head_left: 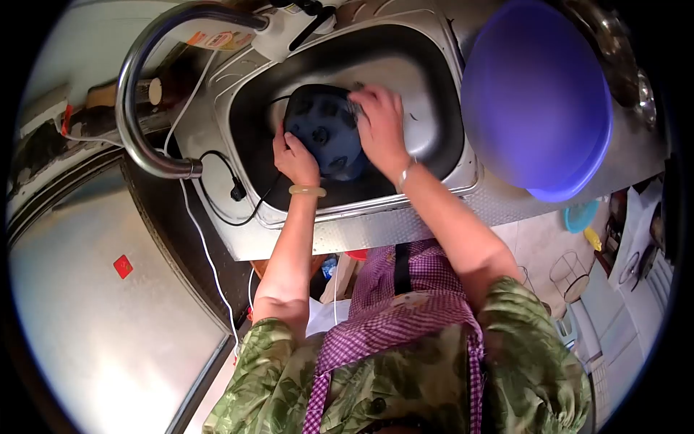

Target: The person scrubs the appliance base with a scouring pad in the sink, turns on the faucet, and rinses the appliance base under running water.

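In the metal sink [434,163] lies a dark blue-black appliance [318,134], rounded, with several dark round spots or recesses on the side facing up. It looks like the underside of a small electric appliance; I cannot tell which kind. A black cord with a plug [238,191] runs from it over the sink's left rim. My left hand [295,158] grips its near left side, thumb on top. At its right edge, my right hand [382,126] is curled round a dark wiry scrubber [354,107], pressed against the appliance. The fingertips are partly blurred.
A curved chrome faucet [130,87] arches left of the sink. A large purple-blue basin [535,101] stands on the right counter. White cables hang at the left beside a pale panel [108,289] with a red sticker. Below right are a turquoise basin [580,215] and wire racks.
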Demonstrator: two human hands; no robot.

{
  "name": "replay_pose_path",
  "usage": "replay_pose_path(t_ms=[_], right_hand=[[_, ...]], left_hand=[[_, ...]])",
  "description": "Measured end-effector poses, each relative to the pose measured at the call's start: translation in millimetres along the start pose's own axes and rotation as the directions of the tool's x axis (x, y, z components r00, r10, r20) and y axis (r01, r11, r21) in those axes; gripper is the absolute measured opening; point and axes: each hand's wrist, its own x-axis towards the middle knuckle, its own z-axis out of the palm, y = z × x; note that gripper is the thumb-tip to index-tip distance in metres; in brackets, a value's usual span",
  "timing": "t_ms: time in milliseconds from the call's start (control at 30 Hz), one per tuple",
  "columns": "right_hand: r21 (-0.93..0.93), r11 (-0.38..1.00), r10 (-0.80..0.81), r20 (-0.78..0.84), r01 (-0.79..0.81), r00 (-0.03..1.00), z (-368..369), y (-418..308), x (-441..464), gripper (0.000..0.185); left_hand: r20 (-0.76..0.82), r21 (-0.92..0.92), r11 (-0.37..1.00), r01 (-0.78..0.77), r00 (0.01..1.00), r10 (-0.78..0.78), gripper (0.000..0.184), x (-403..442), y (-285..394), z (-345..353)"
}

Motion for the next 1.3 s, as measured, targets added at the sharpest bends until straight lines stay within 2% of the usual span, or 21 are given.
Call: replay_pose_path(t_ms=[67, 167, 267, 367, 433, 533, 600, 667, 767, 800, 867, 900, 967, 1000, 1033, 1067, 1133, 1200, 1300], right_hand=[[-0.047, 0.999, 0.004, 0.091, 0.001, 0.996, 16, 12, 44, 0.035], [0.067, 0.998, -0.002, 0.118, -0.006, 0.993, 19, 40, 52, 0.033], [0.069, 0.997, -0.04, -0.032, 0.042, 0.999, -17, -8, -25, 0.027], [-0.009, 1.0, 0.022, -0.13, -0.023, 0.991, 5, -3, -14, 0.028], [-0.005, 0.99, 0.139, 0.03, -0.139, 0.99, 28, 22, 57, 0.031], [0.156, 0.902, 0.377, 0.17, -0.403, 0.91, 56, 94, 62, 0.03], [0.367, 0.828, 0.481, -0.077, -0.423, 0.873, 45, 72, 24, 0.031], [0.317, 0.808, 0.56, -0.156, -0.496, 0.814, 27, 29, -25, 0.036], [0.262, 0.826, 0.546, -0.155, -0.499, 0.823, 36, 29, -36, 0.036], [0.264, 0.787, 0.594, -0.082, -0.558, 0.8, 41, 44, -23, 0.036], [0.256, 0.695, 0.681, 0.066, -0.672, 0.729, 49, 91, 11, 0.037], [0.262, 0.62, 0.749, 0.086, -0.74, 0.657, 57, 102, 2, 0.037], [0.26, 0.451, 0.863, 0.12, -0.854, 0.492, 80, 130, -32, 0.037], [0.197, 0.328, 0.939, 0.044, -0.924, 0.342, 86, 110, -57, 0.038], [0.403, 0.202, 0.969, 0.048, -0.892, 0.242, 92, 85, -76, 0.039], [0.48, 0.111, 0.982, 0.081, -0.87, 0.17, 73, 41, -69, 0.039], [0.369, 0.593, 0.794, -0.124, -0.715, 0.595, 44, 1, -47, 0.035], [0.289, 0.847, 0.496, -0.131, -0.445, 0.858, 29, 10, 1, 0.033], [0.451, 0.692, 0.571, 0.137, -0.564, 0.81, 54, 84, 38, 0.031]], left_hand=[[-0.014, 0.041, 0.999, -0.003, 1.0, 0.003, 0.039, -1, 2, -1], [-0.031, -0.001, 1.0, 0.013, 0.999, -0.013, 0.039, -1, -6, 2], [-0.03, 0.011, 1.0, 0.024, 0.999, -0.024, 0.039, -1, 2, 0], [-0.053, 0.054, 0.998, 0.02, 0.998, -0.017, 0.04, -3, 4, 2], [-0.065, 0.077, 0.997, 0.025, 0.998, -0.02, 0.04, 0, 0, -1], [-0.077, 0.031, 0.998, 0.054, 0.996, -0.052, 0.04, 1, 2, 4], [-0.094, -0.005, 0.999, 0.05, 0.994, -0.05, 0.041, 0, -2, 6], [-0.068, 0.012, 0.998, 0.067, 0.995, -0.066, 0.041, -4, 0, 1], [-0.087, 0.0, 0.996, 0.086, 0.993, -0.086, 0.042, -1, 2, 9], [-0.1, 0.005, 0.996, 0.094, 0.991, -0.093, 0.042, -2, 0, 7], [-0.107, 0.021, 0.992, 0.121, 0.987, -0.118, 0.043, -3, 1, 5], [-0.11, 0.021, 0.992, 0.127, 0.986, -0.124, 0.043, 0, 2, 7], [-0.099, -0.03, 0.991, 0.132, 0.986, -0.135, 0.044, 0, -3, 5], [-0.095, -0.065, 0.989, 0.135, 0.985, -0.141, 0.044, 1, -4, 8], [-0.108, -0.06, 0.99, 0.129, 0.985, -0.135, 0.044, 0, 0, 8], [-0.118, -0.053, 0.991, 0.124, 0.984, -0.13, 0.044, 0, 7, 7], [-0.138, -0.031, 0.992, 0.125, 0.982, -0.128, 0.045, -2, 10, 8], [-0.153, 0.003, 0.992, 0.127, 0.98, -0.125, 0.046, -2, 7, 9], [-0.163, 0.137, 0.981, 0.134, 0.98, -0.111, 0.047, 0, 22, 10]])
